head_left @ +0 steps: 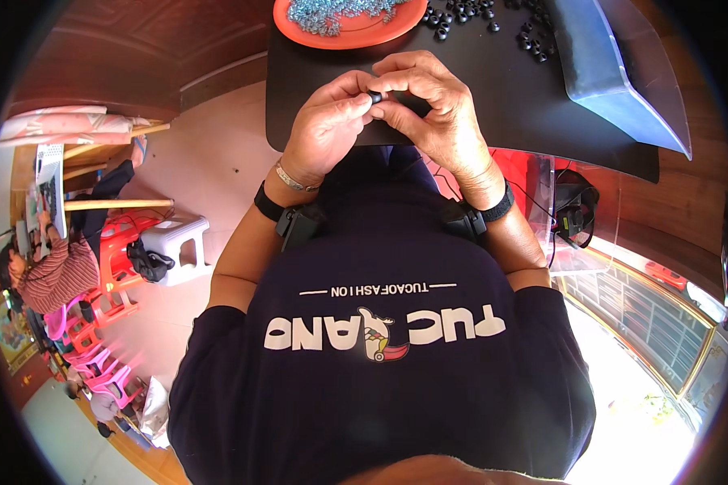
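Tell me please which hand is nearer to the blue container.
Right. The right hand is left of the blue container; the left hand is farther left.

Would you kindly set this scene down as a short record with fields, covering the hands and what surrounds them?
Left hand: pinching a small black piece
Right hand: fingertips at that piece; grip unclear
Surface: black table
Far edge: orange plate of small bluish pieces
Right of plate: loose black pieces
Far right: blue plastic box
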Motion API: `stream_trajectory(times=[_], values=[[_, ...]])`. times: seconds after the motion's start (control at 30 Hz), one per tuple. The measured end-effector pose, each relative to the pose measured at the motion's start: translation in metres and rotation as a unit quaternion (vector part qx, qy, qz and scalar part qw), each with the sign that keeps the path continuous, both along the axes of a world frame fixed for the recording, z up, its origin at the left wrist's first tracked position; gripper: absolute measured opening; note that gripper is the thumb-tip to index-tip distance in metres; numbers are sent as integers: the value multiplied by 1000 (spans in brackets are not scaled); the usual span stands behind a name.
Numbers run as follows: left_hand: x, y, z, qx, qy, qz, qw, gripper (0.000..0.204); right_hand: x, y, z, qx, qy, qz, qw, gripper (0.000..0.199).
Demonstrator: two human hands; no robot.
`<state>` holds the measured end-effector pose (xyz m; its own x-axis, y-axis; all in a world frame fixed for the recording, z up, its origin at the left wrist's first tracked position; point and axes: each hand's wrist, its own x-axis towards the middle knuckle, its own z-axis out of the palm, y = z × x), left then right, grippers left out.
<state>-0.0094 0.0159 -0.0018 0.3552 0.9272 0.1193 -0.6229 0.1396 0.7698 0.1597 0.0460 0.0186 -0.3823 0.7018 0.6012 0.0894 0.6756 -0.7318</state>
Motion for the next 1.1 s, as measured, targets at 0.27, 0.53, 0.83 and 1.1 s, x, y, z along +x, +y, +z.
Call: stream_trajectory(times=[0.27,0.53,0.83,1.1], values=[[1,-2,5,-6,-15,3,1000,21,-4,-4,7,-16,4,17,1000,29],[0,3,4,-9,-28,-30,999,21,-2,-1,6,-36,-3,-1,999,33],[-1,3,-3,7,-52,-26,998,25,-2,0,11,16,-23,8,1000,31],[-3,-1,-1,-16,-62,4,998,22,-8,10,33,60,-100,20,993,29]])
